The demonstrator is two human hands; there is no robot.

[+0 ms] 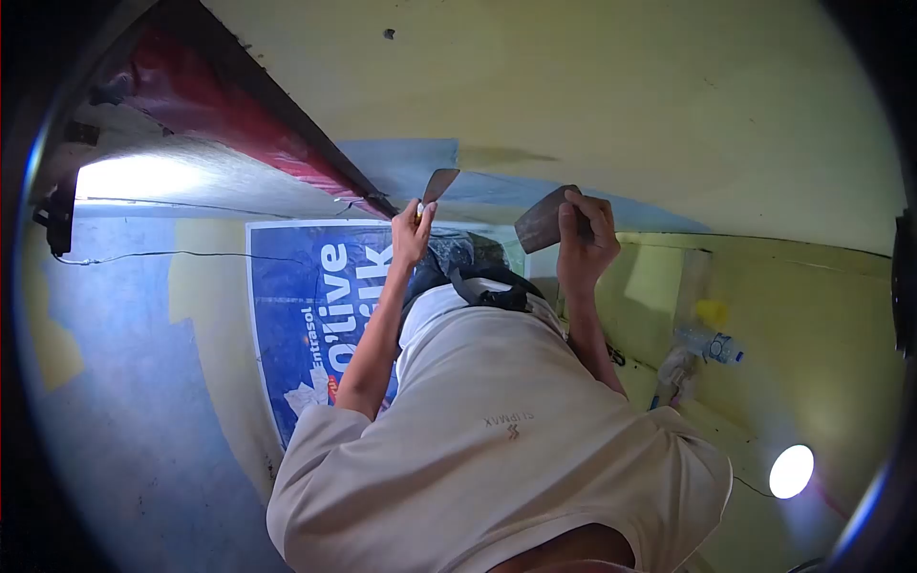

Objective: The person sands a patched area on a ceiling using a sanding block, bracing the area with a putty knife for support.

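Observation:
My left hand (414, 234) is closed around the handle of a putty knife (440, 184), its thin blade tilted up toward the yellow and pale-blue surface. My right hand (587, 239) grips a dark, flat rectangular plate (543, 222) by one edge, fingers along one face. The two tools are apart from each other, in front of my waist. Whether either blade carries any filler, I cannot make out. Beyond them runs a pale-blue patch (411, 158) on the yellow painted surface (621, 95).
A dark beam edge with red sheeting (229, 119) slants down at upper left. Below it a blue printed banner (287, 286) lies beside my left arm. On the right are a plastic bottle (712, 346), a yellow item (711, 312) and a lit round lamp (792, 472). A thin wire (172, 255) hangs at left.

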